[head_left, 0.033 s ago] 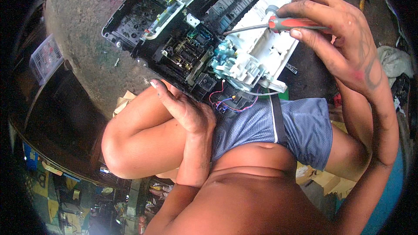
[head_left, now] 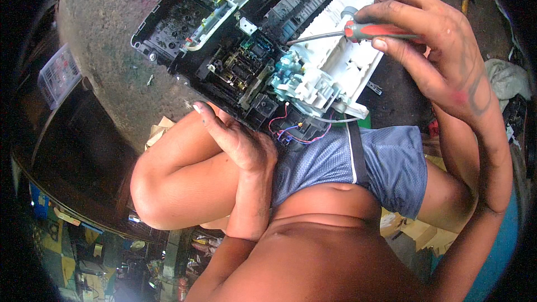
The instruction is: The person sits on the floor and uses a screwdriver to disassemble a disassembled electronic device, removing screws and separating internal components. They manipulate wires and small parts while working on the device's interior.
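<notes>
An opened printer body point(head_left: 204, 72), black with its inner workings bare, lies tilted across my lap and the ground beyond. My left hand point(head_left: 243, 142) grips its near edge from below, thumb stretched out along the side and the other fingers hidden under it. Between the fingers and thumb of my right hand point(head_left: 430, 39) is a screwdriver point(head_left: 363, 31) with a red and grey handle. Its shaft points left, the tip beside the ink-stained pale mechanism point(head_left: 299, 78). A white ribbed plate point(head_left: 358, 50) lies under the screwdriver. Thin red and blue wires point(head_left: 288, 128) hang at the near edge.
Rough, stained ground point(head_left: 117, 78) spreads beyond my knees. A dark tub-like container point(head_left: 78, 151) stands at the left, with a pale plastic crate point(head_left: 60, 77) behind it. A greyish cloth point(head_left: 508, 81) lies at the right, and flattened cardboard point(head_left: 428, 235) sits beside my hip.
</notes>
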{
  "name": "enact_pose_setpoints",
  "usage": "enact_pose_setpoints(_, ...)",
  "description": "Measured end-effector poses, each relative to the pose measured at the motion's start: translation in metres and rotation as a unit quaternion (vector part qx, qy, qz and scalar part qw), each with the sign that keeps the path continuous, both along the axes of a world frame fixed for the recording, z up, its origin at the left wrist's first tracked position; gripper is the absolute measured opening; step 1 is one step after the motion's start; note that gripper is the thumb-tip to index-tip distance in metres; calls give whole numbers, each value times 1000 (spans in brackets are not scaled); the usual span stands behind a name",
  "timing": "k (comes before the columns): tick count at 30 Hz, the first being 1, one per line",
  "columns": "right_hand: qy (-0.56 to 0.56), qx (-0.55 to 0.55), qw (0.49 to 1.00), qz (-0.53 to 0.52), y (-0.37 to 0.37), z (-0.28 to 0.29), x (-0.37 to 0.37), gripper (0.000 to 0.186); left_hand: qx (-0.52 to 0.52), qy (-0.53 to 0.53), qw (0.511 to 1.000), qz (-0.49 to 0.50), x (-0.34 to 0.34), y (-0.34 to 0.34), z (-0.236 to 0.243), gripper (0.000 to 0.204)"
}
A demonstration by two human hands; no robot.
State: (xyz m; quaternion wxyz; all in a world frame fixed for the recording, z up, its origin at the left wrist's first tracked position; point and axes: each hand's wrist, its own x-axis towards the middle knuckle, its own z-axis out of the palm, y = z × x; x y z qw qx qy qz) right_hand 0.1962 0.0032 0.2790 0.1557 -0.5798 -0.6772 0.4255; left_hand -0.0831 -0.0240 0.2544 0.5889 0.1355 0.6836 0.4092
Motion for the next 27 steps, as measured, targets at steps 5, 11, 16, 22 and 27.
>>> enact_pose_setpoints(5,-93,110,982,125,16,0,-3,30,13,-11,1000,-7,-1,1,-5,62)
enact_pose_setpoints(11,-300,110,929,188,20,3,-38,25,9,6,1000,0,5,1,-4,66)
enact_pose_setpoints(16,-319,166,904,233,30,9,-53,10,2,-21,1000,1,-3,-2,-4,64)
enact_pose_setpoints(22,-330,144,911,200,15,1,-66,10,4,-32,999,15,3,-4,-2,63)
enact_pose_setpoints(27,-353,105,889,272,12,3,-73,11,-10,-46,999,26,6,-5,-2,60)
